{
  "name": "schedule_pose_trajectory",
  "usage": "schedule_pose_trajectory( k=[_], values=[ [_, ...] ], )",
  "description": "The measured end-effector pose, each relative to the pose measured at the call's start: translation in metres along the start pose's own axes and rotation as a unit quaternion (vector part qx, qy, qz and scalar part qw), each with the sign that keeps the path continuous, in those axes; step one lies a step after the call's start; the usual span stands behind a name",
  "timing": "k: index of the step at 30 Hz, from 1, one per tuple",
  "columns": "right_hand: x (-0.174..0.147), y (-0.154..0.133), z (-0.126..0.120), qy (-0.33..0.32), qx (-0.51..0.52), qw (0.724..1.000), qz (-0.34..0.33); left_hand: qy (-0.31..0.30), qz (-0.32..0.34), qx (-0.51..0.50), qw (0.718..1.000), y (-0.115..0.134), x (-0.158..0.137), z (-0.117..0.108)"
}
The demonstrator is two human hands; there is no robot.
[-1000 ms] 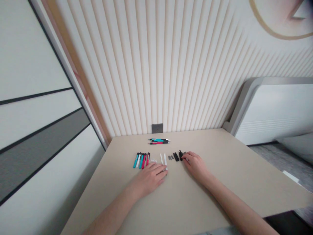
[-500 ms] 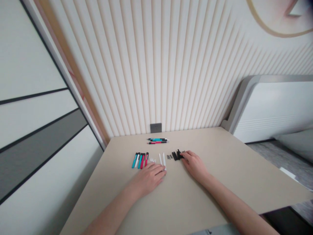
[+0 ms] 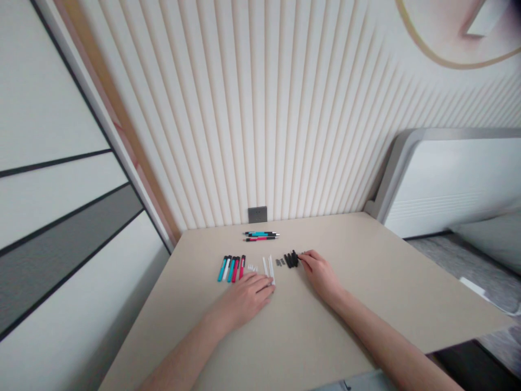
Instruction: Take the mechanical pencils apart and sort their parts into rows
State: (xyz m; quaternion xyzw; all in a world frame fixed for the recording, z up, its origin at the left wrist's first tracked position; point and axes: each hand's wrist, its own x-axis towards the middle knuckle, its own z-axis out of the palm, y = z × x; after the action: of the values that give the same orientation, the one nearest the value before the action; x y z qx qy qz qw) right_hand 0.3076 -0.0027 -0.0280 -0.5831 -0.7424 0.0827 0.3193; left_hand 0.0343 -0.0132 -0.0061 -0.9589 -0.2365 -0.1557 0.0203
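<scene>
My left hand (image 3: pixel 250 293) lies palm down on the table, fingers stretched out over the lower ends of several thin white pen refills (image 3: pixel 268 266). Beyond it is a row of pen barrels (image 3: pixel 231 269) in teal, white and red with black tops. Small white pieces (image 3: pixel 253 267) sit between the barrels and the refills. My right hand (image 3: pixel 319 271) pinches at the right end of a row of short black pen grips (image 3: pixel 290 259); its fingertips partly hide what they hold. Small grey springs (image 3: pixel 280 262) lie left of the black grips.
Whole pens (image 3: pixel 261 236), teal and red, lie at the back of the beige table (image 3: pixel 325 228), below a dark wall socket (image 3: pixel 258 214). A grey object (image 3: pixel 362 382) shows at the front edge. A bed headboard (image 3: pixel 439 179) stands to the right, a cabinet (image 3: pixel 73 260) to the left.
The right fingers have shifted a little at the black grips, which now lie closer together. My left hand stays over the refills. The view has turned slightly.
</scene>
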Motion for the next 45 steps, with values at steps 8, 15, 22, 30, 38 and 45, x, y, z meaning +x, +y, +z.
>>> schedule_pose_trajectory(
  k=[8, 15, 22, 30, 38, 45],
  values=[
    [-0.002, 0.005, 0.001, 0.005, 0.001, 1.000, 0.029, 0.000, 0.001, 0.002, 1.000, 0.000, -0.001, 0.001],
    [-0.002, 0.008, 0.000, -0.027, 0.007, 0.999, 0.039, 0.008, 0.000, -0.002, 1.000, 0.000, -0.001, -0.001],
    [-0.002, 0.015, 0.002, -0.027, 0.031, 0.999, 0.036, 0.013, 0.001, -0.007, 1.000, 0.000, -0.001, -0.001],
    [-0.001, 0.016, 0.002, -0.020, 0.022, 0.999, 0.045, 0.008, 0.000, -0.008, 1.000, 0.001, 0.000, -0.002],
    [0.001, 0.017, 0.005, -0.022, 0.055, 0.998, 0.029, -0.001, -0.003, 0.001, 1.000, 0.001, -0.001, -0.003],
    [0.000, 0.010, 0.002, -0.017, 0.080, 0.997, 0.017, 0.002, -0.001, 0.006, 1.000, 0.002, 0.001, -0.005]
  ],
)
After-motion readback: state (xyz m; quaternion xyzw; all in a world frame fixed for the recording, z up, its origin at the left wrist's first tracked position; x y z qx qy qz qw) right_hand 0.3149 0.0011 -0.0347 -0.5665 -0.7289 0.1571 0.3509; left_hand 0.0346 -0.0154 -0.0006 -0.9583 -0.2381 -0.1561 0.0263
